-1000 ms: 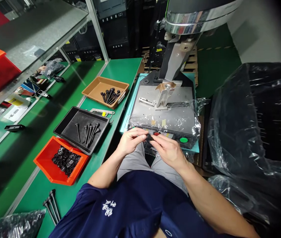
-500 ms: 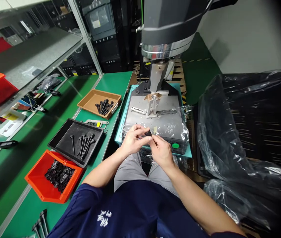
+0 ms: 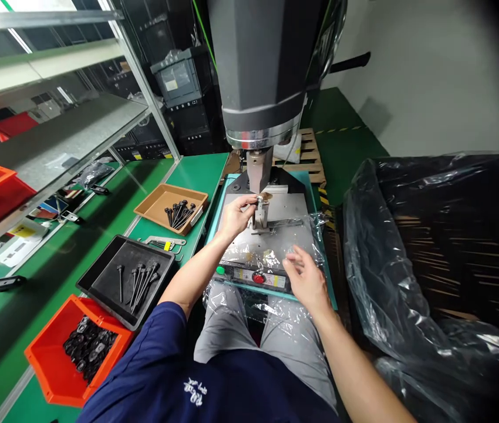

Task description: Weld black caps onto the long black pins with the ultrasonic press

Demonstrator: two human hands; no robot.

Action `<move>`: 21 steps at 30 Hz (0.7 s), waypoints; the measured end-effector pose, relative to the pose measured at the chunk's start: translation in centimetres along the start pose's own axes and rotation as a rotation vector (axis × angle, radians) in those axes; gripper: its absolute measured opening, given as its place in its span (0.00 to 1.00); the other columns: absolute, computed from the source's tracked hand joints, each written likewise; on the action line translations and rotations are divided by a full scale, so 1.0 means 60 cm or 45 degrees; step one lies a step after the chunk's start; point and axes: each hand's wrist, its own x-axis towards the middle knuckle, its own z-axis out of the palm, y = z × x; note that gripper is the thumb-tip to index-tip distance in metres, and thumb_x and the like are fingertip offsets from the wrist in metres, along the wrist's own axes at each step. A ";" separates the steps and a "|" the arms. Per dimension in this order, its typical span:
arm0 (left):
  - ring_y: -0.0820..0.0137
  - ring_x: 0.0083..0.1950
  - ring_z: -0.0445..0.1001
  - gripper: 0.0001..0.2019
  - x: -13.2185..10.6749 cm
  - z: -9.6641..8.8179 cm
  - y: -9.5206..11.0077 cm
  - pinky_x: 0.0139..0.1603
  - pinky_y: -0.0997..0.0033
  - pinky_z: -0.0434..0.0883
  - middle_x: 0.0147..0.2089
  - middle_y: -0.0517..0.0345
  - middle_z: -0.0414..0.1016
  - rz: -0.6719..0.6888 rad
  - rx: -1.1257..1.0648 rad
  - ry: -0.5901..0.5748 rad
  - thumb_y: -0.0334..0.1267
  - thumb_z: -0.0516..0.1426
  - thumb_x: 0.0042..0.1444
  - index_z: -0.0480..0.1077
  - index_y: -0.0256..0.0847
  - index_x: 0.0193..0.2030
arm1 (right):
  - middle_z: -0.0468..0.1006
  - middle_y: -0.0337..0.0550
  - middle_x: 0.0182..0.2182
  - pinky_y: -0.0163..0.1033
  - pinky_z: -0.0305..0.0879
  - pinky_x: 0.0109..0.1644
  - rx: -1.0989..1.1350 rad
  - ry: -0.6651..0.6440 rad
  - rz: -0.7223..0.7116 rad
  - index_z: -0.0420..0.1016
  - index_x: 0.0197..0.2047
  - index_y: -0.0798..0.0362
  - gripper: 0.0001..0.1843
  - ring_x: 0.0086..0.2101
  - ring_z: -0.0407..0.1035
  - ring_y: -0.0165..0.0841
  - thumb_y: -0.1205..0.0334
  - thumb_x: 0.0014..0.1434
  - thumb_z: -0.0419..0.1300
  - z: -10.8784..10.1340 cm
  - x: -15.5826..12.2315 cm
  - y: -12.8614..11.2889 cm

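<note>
Fixture at 12, under press horn | our left hand pinches its top, steadying | right hand at 5, open, empty

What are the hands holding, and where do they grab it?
The left hand pinches a small piece at the metal fixture; which part cannot be told. The right hand is open, holding nothing.
</note>
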 end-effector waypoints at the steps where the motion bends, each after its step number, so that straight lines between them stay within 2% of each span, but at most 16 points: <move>1: 0.65 0.51 0.78 0.07 0.007 0.005 -0.005 0.57 0.62 0.72 0.48 0.51 0.81 -0.016 0.023 0.005 0.30 0.61 0.55 0.79 0.39 0.40 | 0.80 0.54 0.46 0.53 0.72 0.50 0.024 -0.034 0.043 0.67 0.61 0.54 0.33 0.42 0.76 0.44 0.44 0.59 0.57 -0.005 -0.008 0.014; 5: 0.65 0.49 0.78 0.05 0.021 0.020 -0.019 0.57 0.62 0.71 0.45 0.52 0.81 -0.096 0.101 0.022 0.33 0.63 0.54 0.78 0.39 0.38 | 0.81 0.53 0.42 0.50 0.73 0.49 0.084 -0.096 0.142 0.68 0.59 0.56 0.33 0.41 0.76 0.43 0.42 0.58 0.57 -0.015 -0.036 0.052; 11: 0.65 0.46 0.77 0.04 0.042 0.022 -0.028 0.53 0.65 0.70 0.40 0.54 0.81 -0.176 0.122 -0.009 0.32 0.63 0.53 0.78 0.38 0.36 | 0.81 0.51 0.40 0.48 0.73 0.47 0.134 -0.134 0.212 0.67 0.58 0.55 0.33 0.41 0.76 0.42 0.41 0.57 0.58 -0.019 -0.057 0.077; 14: 0.66 0.43 0.76 0.03 0.057 0.017 -0.035 0.51 0.66 0.70 0.36 0.56 0.80 -0.166 0.096 -0.085 0.32 0.63 0.53 0.78 0.38 0.34 | 0.81 0.51 0.40 0.47 0.74 0.46 0.172 -0.142 0.241 0.68 0.57 0.55 0.33 0.40 0.77 0.42 0.41 0.56 0.58 -0.020 -0.062 0.083; 17: 0.68 0.43 0.76 0.04 0.068 0.012 -0.047 0.50 0.67 0.70 0.38 0.55 0.79 -0.110 -0.022 -0.166 0.34 0.63 0.52 0.79 0.37 0.33 | 0.81 0.50 0.39 0.48 0.74 0.46 0.200 -0.138 0.256 0.68 0.57 0.53 0.32 0.38 0.78 0.42 0.41 0.56 0.59 -0.022 -0.064 0.086; 21: 0.69 0.42 0.74 0.05 0.076 0.006 -0.063 0.47 0.68 0.70 0.39 0.54 0.77 -0.048 -0.107 -0.195 0.36 0.63 0.50 0.78 0.37 0.32 | 0.81 0.49 0.39 0.50 0.74 0.45 0.218 -0.139 0.266 0.68 0.57 0.51 0.32 0.37 0.78 0.44 0.40 0.56 0.59 -0.026 -0.065 0.090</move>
